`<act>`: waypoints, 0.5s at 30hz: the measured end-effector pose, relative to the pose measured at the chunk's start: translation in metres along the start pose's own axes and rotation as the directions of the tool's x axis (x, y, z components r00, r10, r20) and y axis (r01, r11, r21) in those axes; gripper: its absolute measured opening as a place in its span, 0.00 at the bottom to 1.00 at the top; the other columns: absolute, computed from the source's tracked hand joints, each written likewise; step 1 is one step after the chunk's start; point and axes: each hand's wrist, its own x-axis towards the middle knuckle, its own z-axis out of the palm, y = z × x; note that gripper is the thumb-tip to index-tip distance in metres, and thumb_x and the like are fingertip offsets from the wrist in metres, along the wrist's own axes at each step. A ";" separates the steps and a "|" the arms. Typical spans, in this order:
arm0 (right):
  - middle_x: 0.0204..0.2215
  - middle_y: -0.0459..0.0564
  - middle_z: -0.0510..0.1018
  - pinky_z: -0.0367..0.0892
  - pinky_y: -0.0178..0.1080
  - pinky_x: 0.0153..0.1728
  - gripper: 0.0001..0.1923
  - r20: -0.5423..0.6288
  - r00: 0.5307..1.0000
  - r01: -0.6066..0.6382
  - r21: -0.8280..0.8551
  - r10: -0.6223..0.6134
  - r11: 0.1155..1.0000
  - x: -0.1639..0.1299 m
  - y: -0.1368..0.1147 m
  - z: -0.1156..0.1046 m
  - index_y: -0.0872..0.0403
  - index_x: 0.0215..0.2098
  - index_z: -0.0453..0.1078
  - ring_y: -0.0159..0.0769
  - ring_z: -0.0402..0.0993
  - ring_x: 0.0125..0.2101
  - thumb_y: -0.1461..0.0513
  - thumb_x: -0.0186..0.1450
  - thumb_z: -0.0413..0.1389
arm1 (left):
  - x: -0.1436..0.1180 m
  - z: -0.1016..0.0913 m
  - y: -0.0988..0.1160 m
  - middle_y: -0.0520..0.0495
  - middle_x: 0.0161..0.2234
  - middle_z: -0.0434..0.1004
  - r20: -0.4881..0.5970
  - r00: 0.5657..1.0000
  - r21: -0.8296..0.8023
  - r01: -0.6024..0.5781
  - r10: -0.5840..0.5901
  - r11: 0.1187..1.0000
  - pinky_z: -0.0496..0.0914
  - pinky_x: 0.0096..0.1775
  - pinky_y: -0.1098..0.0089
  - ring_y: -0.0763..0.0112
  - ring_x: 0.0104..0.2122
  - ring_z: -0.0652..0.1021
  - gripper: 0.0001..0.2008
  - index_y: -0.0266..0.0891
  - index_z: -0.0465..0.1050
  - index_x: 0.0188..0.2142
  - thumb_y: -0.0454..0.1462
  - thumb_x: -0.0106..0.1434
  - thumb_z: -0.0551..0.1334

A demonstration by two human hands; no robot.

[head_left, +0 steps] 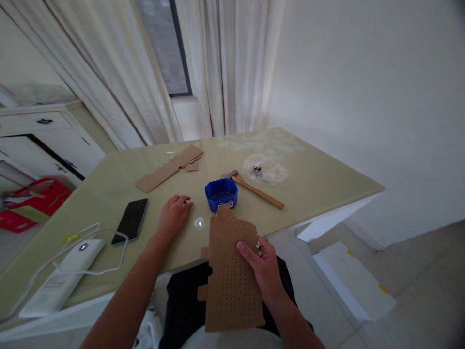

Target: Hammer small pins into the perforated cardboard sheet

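My right hand (264,265) grips a brown piece of cardboard (232,276) by its right edge, thumb on top. Rows of small holes dot the cardboard, which lies over my lap and reaches up to the table edge. On the table, my left hand (174,215) rests with its fingers curled together; something small may be at the fingertips, but I cannot make it out. Just right of that hand stands a blue plastic tub (221,193) with a label on its front. A hammer (256,190) with a wooden handle lies beside the tub.
A clear plastic bag (271,170) with small dark pieces lies behind the hammer. Cardboard strips (170,168) are at the back left. A phone (131,219) and a white power strip (67,276) with a looping cable lie left of my arm. A white wall stands at right.
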 end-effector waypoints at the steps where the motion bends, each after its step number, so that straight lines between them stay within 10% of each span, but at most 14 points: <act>1: 0.43 0.58 0.89 0.80 0.49 0.46 0.29 0.001 1.000 -0.004 0.005 0.004 1.000 0.000 -0.001 0.001 0.55 0.46 0.82 0.52 0.86 0.42 0.45 0.55 0.77 | -0.002 0.000 0.001 0.37 0.48 0.82 -0.002 1.000 -0.007 -0.010 0.010 1.000 0.72 0.58 0.55 0.52 0.50 0.80 0.18 0.39 0.80 0.50 0.44 0.74 0.56; 15: 0.42 0.57 0.89 0.80 0.48 0.46 0.28 0.009 1.000 0.016 0.022 -0.016 1.000 0.001 0.000 0.000 0.54 0.45 0.82 0.51 0.87 0.41 0.45 0.56 0.77 | 0.001 -0.012 0.010 0.32 0.42 0.82 -0.180 0.984 -0.130 -0.016 -0.008 0.991 0.73 0.53 0.49 0.47 0.45 0.79 0.17 0.35 0.82 0.44 0.41 0.72 0.56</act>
